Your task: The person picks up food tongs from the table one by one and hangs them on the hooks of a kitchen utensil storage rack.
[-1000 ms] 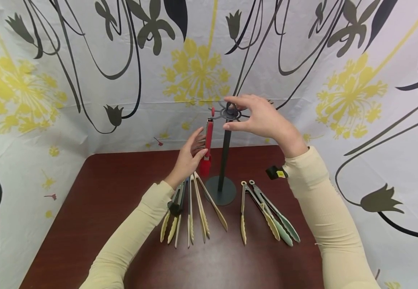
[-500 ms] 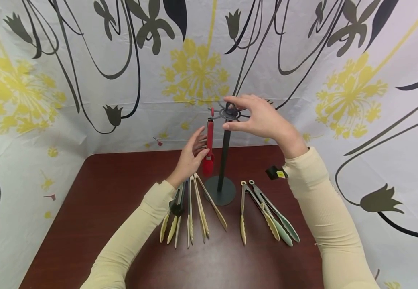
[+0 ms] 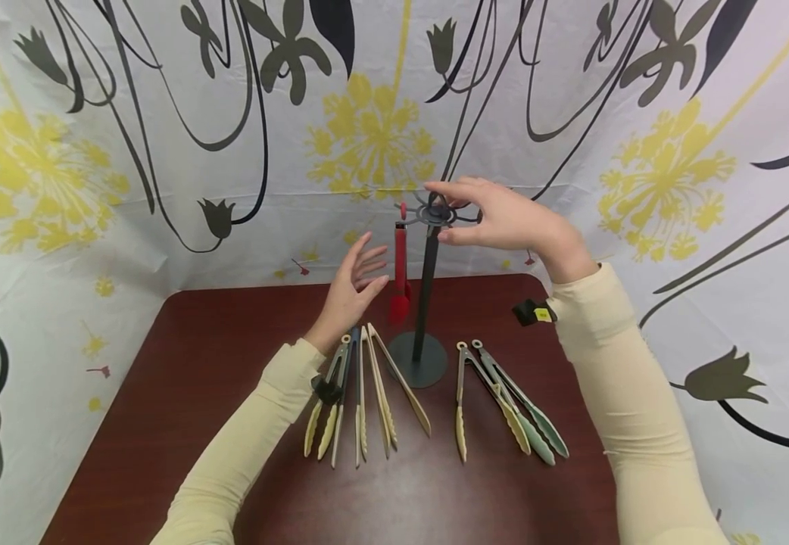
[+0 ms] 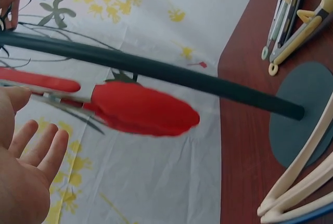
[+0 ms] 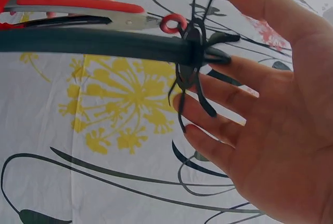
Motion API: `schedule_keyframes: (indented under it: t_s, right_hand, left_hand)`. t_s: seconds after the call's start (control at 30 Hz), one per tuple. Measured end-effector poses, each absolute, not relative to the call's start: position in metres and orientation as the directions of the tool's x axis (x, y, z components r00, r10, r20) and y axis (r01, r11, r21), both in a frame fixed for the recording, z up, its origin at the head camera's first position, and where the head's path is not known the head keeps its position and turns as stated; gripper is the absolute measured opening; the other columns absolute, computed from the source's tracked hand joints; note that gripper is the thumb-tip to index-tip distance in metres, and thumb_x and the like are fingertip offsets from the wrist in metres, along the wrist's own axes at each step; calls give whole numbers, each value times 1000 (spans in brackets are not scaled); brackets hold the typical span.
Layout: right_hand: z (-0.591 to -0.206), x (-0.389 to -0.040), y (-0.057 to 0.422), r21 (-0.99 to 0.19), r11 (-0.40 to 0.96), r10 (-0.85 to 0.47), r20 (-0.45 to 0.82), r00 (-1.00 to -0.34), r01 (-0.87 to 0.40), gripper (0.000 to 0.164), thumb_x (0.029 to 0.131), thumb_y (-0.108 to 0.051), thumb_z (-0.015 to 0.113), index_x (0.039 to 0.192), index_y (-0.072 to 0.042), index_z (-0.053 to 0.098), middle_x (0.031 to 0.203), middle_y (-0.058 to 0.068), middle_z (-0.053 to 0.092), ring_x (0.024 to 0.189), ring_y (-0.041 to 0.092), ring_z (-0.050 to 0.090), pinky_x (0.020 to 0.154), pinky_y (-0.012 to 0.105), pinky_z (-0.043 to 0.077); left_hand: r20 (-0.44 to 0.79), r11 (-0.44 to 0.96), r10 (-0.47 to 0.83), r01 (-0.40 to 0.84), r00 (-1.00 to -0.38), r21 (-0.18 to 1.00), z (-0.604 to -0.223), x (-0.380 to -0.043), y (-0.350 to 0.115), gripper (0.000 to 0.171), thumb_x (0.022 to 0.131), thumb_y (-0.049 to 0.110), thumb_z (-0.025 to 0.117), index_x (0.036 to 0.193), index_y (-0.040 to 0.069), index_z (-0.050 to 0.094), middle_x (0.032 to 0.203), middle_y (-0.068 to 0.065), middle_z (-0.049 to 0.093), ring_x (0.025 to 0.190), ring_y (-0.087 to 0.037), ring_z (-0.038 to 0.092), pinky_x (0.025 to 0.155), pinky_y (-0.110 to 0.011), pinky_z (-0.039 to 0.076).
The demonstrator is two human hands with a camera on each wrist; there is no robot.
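A pair of red tongs (image 3: 400,265) hangs by its red ring from a hook on the dark stand (image 3: 428,288). My left hand (image 3: 348,295) is just left of the tongs, fingers apart and holding nothing. In the left wrist view, the tongs' red scalloped head (image 4: 145,109) points away from that hand. My right hand (image 3: 506,216) is at the stand's top, its spread thumb and fingers around the hook ring (image 3: 438,214). The right wrist view shows its thumb by one hook tip and its fingers (image 5: 218,125) behind other hooks; firm contact is unclear.
Several tongs with cream tips (image 3: 377,393) lie on the dark red table (image 3: 217,363) left of the stand's round base (image 3: 418,359). Right of it lie cream-tipped tongs (image 3: 497,401) and green-tipped tongs (image 3: 537,424). A patterned cloth (image 3: 231,76) hangs behind.
My left hand has let go of the red tongs and drawn back leftward; they hang by themselves. My right hand has shifted slightly right at the hook ring.
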State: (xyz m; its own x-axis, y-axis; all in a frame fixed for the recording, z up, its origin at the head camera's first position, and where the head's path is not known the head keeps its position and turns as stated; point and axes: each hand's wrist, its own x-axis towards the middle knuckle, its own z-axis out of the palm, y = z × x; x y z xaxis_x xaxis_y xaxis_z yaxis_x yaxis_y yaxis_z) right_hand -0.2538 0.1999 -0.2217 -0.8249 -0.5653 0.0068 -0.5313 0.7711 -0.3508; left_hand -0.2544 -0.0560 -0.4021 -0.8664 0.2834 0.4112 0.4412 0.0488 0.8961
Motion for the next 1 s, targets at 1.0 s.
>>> schedule_keyframes:
  t_s: [1.0]
  right_hand:
    - [-217, -261, 210, -422, 749, -595, -91, -799, -510, 82, 91, -36, 71, 155, -43, 22, 156, 6, 42, 146, 25, 37, 115, 55, 32]
  left_hand:
    - [-42, 689, 209, 117, -977, 715, -526, -251, -138, 49, 95, 11, 64, 140, -2, 51, 135, -23, 61, 121, -38, 61, 99, -50, 50]
